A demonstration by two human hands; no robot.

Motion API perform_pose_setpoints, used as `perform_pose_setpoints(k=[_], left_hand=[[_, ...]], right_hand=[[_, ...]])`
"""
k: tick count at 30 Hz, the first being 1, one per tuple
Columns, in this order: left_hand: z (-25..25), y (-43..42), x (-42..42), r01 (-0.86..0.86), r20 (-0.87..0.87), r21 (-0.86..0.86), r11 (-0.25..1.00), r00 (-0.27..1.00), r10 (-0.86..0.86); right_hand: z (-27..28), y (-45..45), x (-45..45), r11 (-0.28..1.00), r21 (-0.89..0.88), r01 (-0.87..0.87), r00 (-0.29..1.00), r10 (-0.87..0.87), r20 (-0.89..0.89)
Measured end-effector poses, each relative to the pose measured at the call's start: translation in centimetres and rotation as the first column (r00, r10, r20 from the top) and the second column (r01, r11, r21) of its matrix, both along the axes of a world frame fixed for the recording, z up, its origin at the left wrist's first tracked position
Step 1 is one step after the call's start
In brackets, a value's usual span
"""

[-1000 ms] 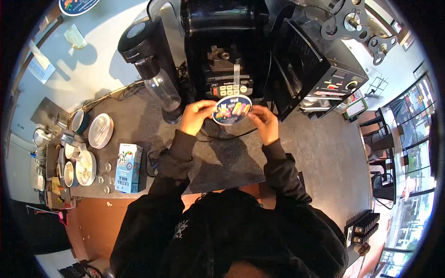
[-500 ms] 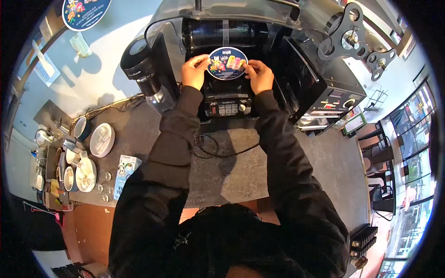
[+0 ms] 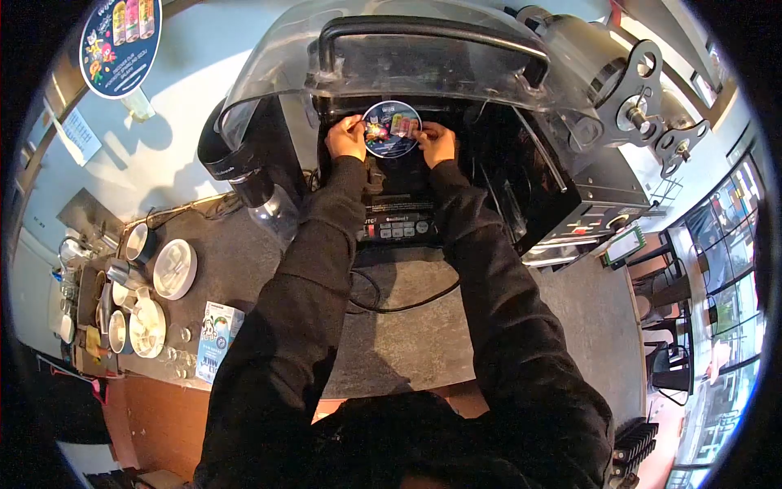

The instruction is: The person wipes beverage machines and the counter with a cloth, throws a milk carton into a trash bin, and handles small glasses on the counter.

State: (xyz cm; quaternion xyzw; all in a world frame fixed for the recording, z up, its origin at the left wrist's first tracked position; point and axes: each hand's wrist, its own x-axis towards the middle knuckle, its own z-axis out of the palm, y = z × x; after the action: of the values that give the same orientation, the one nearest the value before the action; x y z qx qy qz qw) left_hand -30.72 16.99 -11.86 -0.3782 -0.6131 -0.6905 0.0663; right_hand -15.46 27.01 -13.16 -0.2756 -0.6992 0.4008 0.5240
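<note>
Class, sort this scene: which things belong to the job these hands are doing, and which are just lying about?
Likely in the job:
round card, held by left hand and right hand
black button-panel machine

Apparently lying about:
milk carton
white round container

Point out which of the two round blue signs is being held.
The central sign, held by opposite edges between the left hand and right hand. The other sign, at the picture's upper left, has no hand on it.
</note>
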Motion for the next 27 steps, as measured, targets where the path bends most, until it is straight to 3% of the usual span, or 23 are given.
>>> perform_pose_setpoints(k=[5,12,14,16,19,21,24,27], left_hand=[[-1.0,0.9,-0.7,0.045,0.100,-0.006,0.999,0.994,-0.044],[-0.3,0.7,-0.5,0.012,0.077,-0.023,1.000,0.997,-0.010],[-0.6,1.4,-1.4,0.007,-0.016,-0.052,0.999,1.000,-0.008],[-0.7,1.9,-1.5,0.059,0.007,0.038,0.998,0.998,-0.059],[-0.5,1.5,-1.2,-0.019,-0.049,-0.076,0.997,0.999,0.015],[-0.2,1.1,-0.4,0.052,0.090,-0.051,0.997,0.995,-0.047],[2.2,-0.7,1.7,0.051,0.140,-0.123,0.991,0.990,-0.033],[1.9,-0.2,1.5,0.054,0.113,-0.084,0.995,0.993,-0.044]], right_hand=[[0.1,0.1,-0.3,1.000,-0.019,-0.005,0.999,0.006,0.032],[0.1,0.2,-0.6,0.999,-0.030,0.020,0.998,-0.019,0.052],[0.9,-0.1,-0.3,1.000,0.008,0.016,0.998,-0.017,0.067],[1.0,-0.1,-0.6,1.000,0.025,0.004,0.999,-0.005,0.044],[0.3,0.0,-0.4,0.999,0.051,-0.005,1.000,0.004,0.031],[0.4,-0.5,-0.2,0.998,0.059,-0.003,0.999,0.000,0.039],[1.6,-1.8,0.5,0.999,-0.036,-0.010,0.999,0.011,0.046],[2.4,-2.3,0.7,0.994,-0.107,0.035,0.988,-0.018,0.154]])
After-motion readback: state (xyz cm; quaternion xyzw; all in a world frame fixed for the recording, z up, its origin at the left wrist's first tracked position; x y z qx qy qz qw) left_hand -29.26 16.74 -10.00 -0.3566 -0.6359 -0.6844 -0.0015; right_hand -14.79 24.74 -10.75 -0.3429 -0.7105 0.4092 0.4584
